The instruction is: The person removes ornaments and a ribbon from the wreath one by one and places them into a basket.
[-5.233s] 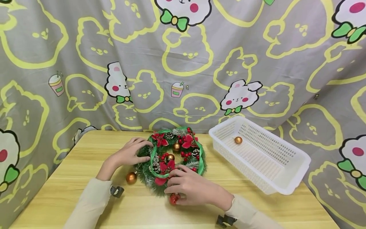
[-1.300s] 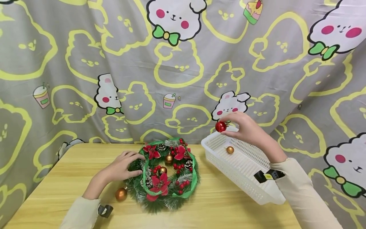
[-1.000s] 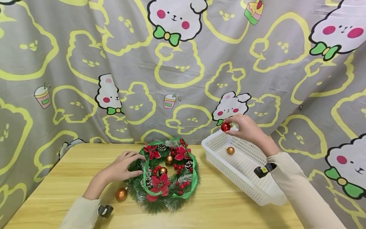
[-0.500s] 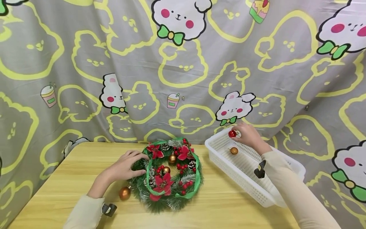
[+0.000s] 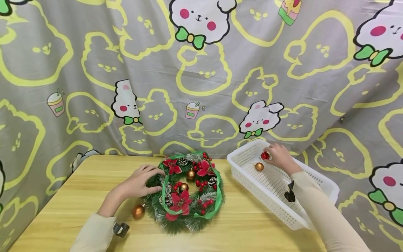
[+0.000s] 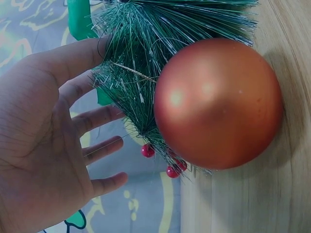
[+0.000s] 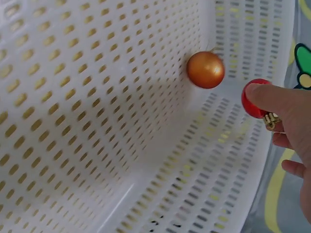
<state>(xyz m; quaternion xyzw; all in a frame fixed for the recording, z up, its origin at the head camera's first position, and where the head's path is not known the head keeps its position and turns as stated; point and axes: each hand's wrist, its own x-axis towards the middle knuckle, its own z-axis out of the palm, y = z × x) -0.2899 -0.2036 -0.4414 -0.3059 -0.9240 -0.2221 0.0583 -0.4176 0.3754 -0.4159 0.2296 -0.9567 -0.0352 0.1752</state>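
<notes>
In the head view, a white basket (image 5: 302, 206) with many small holes stands on the right side of the wooden counter (image 5: 78, 189), its far end close to the patterned curtain (image 5: 201, 70). Inside the basket, at the far end, a gold ball (image 5: 259, 166) lies on the bottom. The right hand (image 5: 278, 157) reaches into the same far end and pinches a red ball (image 5: 265, 155) between thumb and fingertips, just beside the gold ball and a little higher. On the left of the basket lies a green wreath (image 5: 189, 190) with red flowers, pine cones, berries and a green ribbon. The left hand (image 5: 138, 182) rests on the left edge of the wreath with relaxed fingers and its grip closes on nothing. An orange ball (image 5: 138, 211) hangs at the near left edge of the wreath, touching the counter.

In the left wrist view, the left hand (image 6: 53, 141) is spread, its fingers against the green needles of the wreath (image 6: 160, 58). The orange ball (image 6: 218, 104) sits very close to the camera, beside the needles and on the counter (image 6: 277, 194).

In the right wrist view, the basket (image 7: 73, 121) fills the picture. The gold ball (image 7: 205, 69) is near the corner, on the basket floor. The right hand (image 7: 291, 126) holds the red ball (image 7: 253, 99) by its small gold cap, near the gold ball but apart from it.
</notes>
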